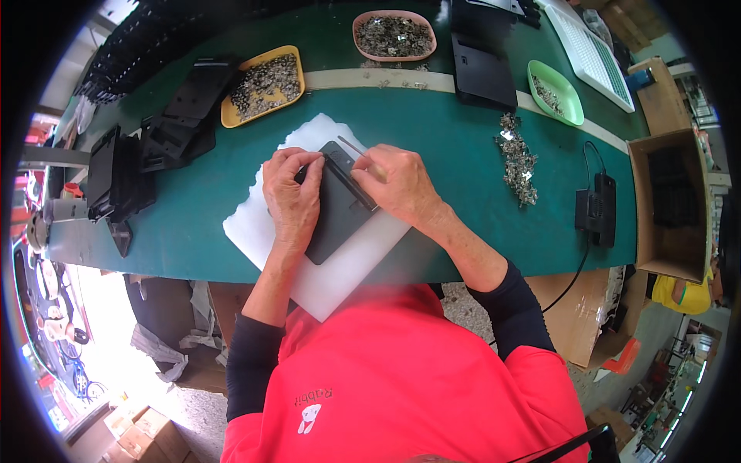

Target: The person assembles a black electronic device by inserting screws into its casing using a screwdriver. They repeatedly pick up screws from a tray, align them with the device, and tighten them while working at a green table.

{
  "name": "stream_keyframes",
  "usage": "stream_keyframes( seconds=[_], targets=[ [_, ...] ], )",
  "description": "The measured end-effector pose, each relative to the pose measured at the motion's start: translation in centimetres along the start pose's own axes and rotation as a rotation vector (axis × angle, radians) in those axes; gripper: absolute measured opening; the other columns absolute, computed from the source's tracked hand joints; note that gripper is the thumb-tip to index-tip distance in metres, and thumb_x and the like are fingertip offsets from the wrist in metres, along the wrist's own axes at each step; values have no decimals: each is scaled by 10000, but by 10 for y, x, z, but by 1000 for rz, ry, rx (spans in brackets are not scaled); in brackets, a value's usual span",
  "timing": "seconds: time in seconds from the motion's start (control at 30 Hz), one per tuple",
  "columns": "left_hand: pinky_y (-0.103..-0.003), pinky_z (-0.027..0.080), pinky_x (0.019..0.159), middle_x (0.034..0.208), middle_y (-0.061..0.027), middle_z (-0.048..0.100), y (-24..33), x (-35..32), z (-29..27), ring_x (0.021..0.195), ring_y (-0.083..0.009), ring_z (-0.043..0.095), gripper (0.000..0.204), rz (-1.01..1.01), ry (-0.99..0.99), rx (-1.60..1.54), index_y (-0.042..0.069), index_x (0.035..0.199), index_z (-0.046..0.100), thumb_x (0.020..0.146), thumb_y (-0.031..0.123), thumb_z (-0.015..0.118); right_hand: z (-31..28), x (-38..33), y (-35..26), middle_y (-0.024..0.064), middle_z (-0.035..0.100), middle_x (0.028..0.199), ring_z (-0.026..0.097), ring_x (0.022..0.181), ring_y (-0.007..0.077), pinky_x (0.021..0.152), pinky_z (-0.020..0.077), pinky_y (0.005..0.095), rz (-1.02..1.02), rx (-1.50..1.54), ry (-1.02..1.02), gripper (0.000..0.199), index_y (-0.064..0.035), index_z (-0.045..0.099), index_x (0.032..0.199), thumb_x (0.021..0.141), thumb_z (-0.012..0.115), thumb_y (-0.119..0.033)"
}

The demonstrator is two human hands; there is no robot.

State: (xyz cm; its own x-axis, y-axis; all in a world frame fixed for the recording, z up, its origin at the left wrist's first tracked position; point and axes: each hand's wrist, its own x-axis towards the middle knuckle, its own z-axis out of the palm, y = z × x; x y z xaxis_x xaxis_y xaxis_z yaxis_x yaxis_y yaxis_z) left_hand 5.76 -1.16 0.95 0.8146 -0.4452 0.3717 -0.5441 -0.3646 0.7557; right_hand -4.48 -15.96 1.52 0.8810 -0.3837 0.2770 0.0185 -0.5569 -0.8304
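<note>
A flat dark grey panel (336, 220) with a long slotted strip along its right side lies at a slant in front of me. Under it is a white foam sheet (328, 284) with a ragged far edge. My left hand (293, 201) rests at the panel's upper left, its thumb and fingers closed in a pinch; what sits between them is hidden. At the slotted side, my right hand (401, 185) has its thumb and fingers pressed together over the strip, and anything in them is too small to make out.
Small metal parts fill a yellow tray (302, 71), a pink tray (434, 38) and a green tray (573, 104); more lie in a loose pile (519, 162). Black panels (120, 174) are stacked left. A black power adapter (604, 208) with a cable and an open cardboard box (671, 258) are right.
</note>
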Motion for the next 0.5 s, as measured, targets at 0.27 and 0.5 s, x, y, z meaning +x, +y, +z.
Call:
stream_keyframes(
  seconds=[0.27, 0.5],
  targets=[
    [-306, 492, 773, 920, -57, 646, 1, 3, 4, 884, -205, 600, 82, 46, -3, 126, 27, 876, 704, 823, 85, 731, 1, -2, 1, 123, 614, 717, 599, 576, 273, 554, 466, 376, -2, 38, 27, 103, -21, 655, 815, 798, 679, -120],
    [-311, 498, 749, 895, -68, 642, 1, 4, 5, 835, -206, 614, 71, 7, -1, -4, 19, 851, 687, 792, 35, 723, 1, -3, 3, 128, 617, 726, 611, 591, 283, 570, 478, 390, -4, 21, 31, 109, -26, 658, 818, 811, 668, -135]
  ],
)
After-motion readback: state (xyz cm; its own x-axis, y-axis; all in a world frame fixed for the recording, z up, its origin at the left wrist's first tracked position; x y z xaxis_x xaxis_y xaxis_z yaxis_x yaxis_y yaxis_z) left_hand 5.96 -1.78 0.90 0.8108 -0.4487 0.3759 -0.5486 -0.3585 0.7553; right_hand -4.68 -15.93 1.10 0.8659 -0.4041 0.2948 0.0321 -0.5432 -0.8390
